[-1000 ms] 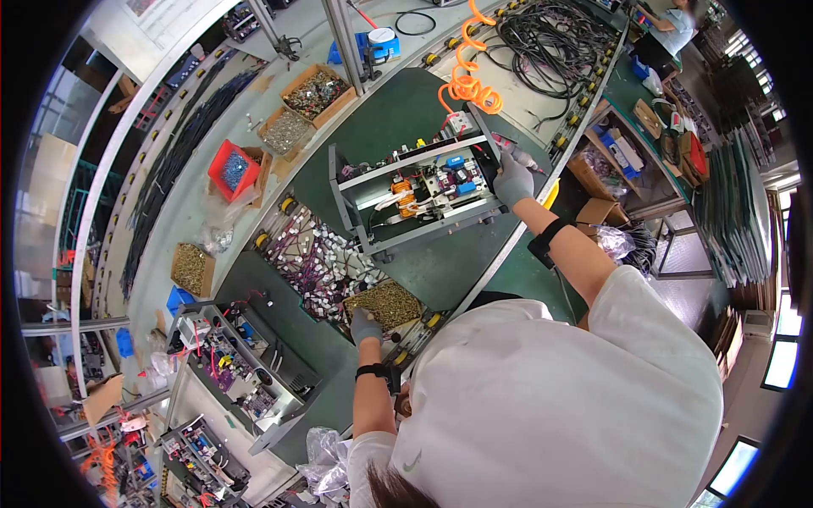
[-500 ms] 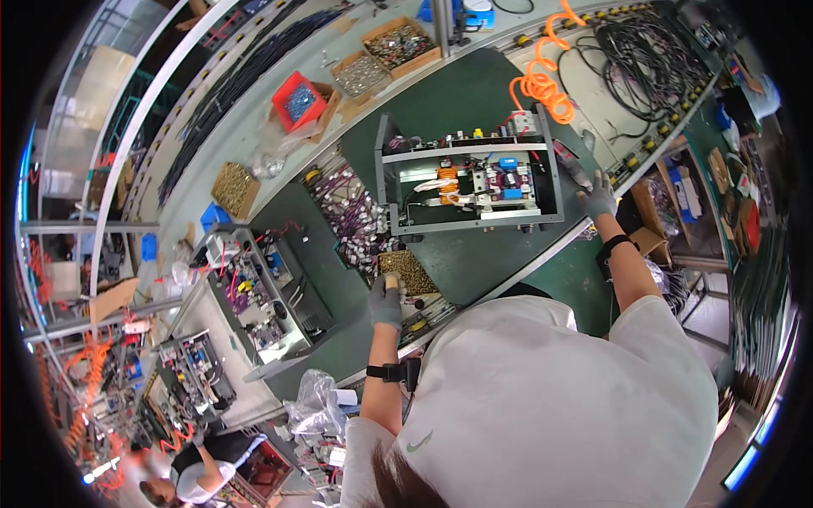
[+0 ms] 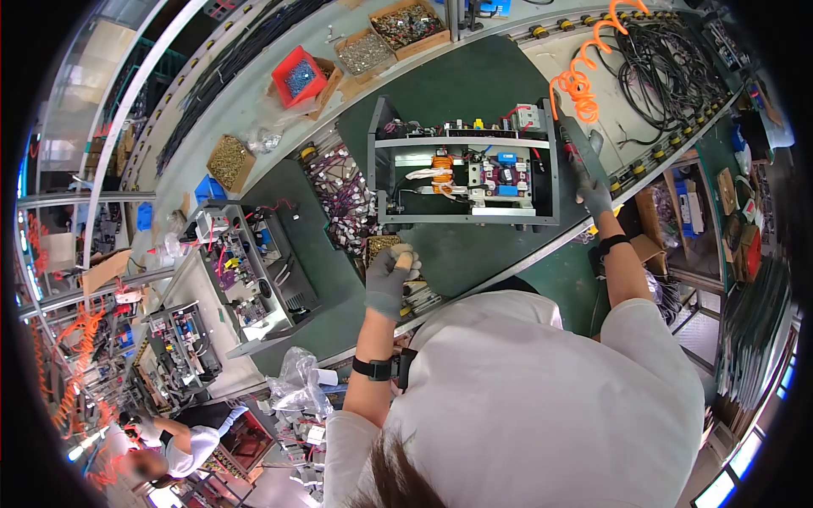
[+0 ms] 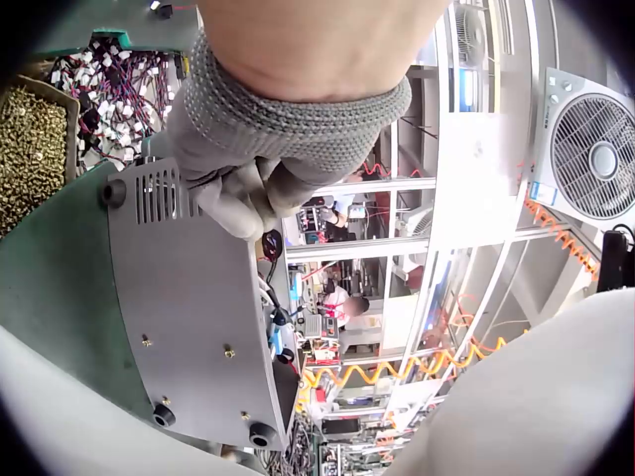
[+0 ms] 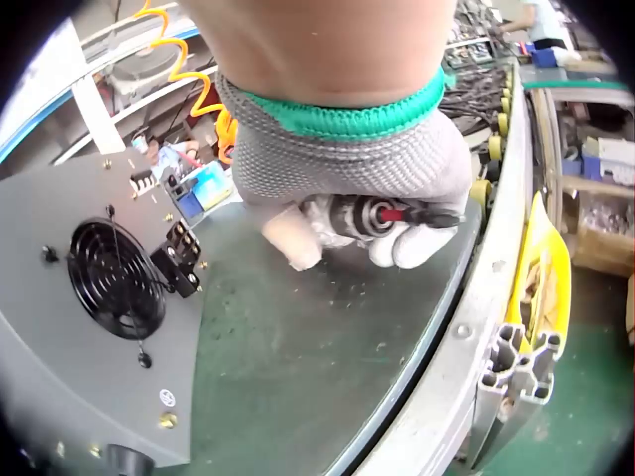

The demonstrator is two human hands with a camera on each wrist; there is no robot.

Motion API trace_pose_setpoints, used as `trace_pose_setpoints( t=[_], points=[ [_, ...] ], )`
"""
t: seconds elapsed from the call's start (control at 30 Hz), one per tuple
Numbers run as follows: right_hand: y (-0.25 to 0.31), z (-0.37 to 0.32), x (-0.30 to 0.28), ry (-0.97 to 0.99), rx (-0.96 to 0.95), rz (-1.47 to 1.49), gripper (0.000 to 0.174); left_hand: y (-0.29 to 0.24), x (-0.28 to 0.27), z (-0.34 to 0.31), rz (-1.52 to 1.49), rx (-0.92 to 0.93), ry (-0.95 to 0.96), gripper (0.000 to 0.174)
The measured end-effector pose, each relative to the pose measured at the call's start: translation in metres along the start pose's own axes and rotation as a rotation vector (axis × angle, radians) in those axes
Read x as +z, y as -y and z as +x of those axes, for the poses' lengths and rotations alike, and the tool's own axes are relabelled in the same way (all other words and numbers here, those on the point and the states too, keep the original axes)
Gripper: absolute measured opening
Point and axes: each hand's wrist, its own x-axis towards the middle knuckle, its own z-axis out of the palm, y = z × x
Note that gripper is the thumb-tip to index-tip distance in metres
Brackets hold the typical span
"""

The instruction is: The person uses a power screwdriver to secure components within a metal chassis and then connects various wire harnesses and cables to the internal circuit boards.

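My gloved left hand point(image 3: 388, 284) is over the near end of the box of brass-coloured screws point(image 3: 383, 244), partly covering it. Its fingers curl in toward the thumb, and whatever may be between them is hidden. In my gloved right hand point(image 3: 595, 199) is a power screwdriver point(image 5: 362, 213), gripped at the right of the table, its red-and-black end showing past the fingers. Between the hands stands an open grey metal case point(image 3: 466, 218) with a copper-coloured coil, blue parts and circuit boards inside. Its side with a black fan point(image 5: 117, 280) faces the right hand.
White-plugged wire harnesses point(image 3: 343, 199) lie left of the case. A second open case point(image 3: 254, 279) stands further left. Beyond are a red bin point(image 3: 299, 78) and cardboard boxes of small parts. An orange coiled hose point(image 3: 580, 85) hangs at the back right, beside black cables point(image 3: 669, 76).
The view has swung round. The left hand, earlier reaching to the screws, has pulled back toward the body with fingers curled. The right hand has gone from the case's side to gripping the screwdriver.
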Motion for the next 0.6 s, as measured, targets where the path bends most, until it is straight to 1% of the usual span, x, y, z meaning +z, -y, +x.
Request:
trace_pose_setpoints(
  t=[0.03, 0.1, 0.13, 0.17, 0.23, 0.27, 0.33, 0.37, 0.4, 0.47, 0.53, 0.57, 0.6],
  points=[
    [-0.015, 0.009, 0.010, -0.007, 0.008, -0.006, 0.049, 0.002, 0.000, 0.000, -0.005, -0.006, 0.009, 0.020],
    [-0.040, 0.018, 0.016, -0.096, 0.036, -0.231, 0.047, 0.004, 0.001, 0.003, -0.027, -0.021, 0.006, 0.021],
    [-0.020, -0.014, 0.013, -0.172, 0.016, -0.238, 0.050, 0.009, 0.000, 0.006, -0.040, -0.033, 0.015, 0.022],
    [-0.011, -0.023, 0.016, -0.179, 0.054, -0.317, 0.062, 0.010, 0.001, 0.007, -0.042, -0.031, 0.033, 0.022],
    [0.019, -0.053, 0.025, -0.310, 0.056, -0.556, 0.069, 0.011, 0.004, 0.008, -0.147, -0.081, 0.032, 0.022],
    [0.031, -0.059, 0.021, -0.317, 0.062, -0.558, 0.069, 0.009, 0.008, 0.009, -0.150, -0.097, 0.038, 0.023],
    [0.045, -0.066, 0.018, -0.363, 0.103, -0.651, 0.075, 0.002, 0.012, 0.002, -0.141, -0.087, 0.049, 0.023],
    [0.045, -0.063, 0.018, -0.363, 0.102, -0.648, 0.075, -0.002, 0.012, 0.000, -0.130, -0.076, 0.050, 0.024],
    [0.044, -0.059, 0.019, -0.328, 0.063, -0.588, 0.073, 0.000, 0.011, -0.001, -0.126, -0.074, 0.048, 0.024],
    [0.043, -0.051, 0.021, -0.286, 0.021, -0.525, 0.071, 0.002, 0.008, -0.002, -0.101, -0.036, 0.107, 0.024],
    [0.039, -0.044, 0.016, -0.201, -0.105, -0.575, 0.062, -0.001, 0.009, -0.007, -0.095, -0.054, 0.083, 0.023],
    [0.039, -0.039, 0.010, -0.197, -0.102, -0.578, 0.062, -0.003, 0.012, -0.010, -0.094, -0.068, 0.065, 0.023],
    [0.042, -0.033, 0.001, -0.116, -0.039, -0.451, 0.059, -0.002, 0.012, -0.010, -0.093, -0.072, 0.065, 0.023]
  ],
)
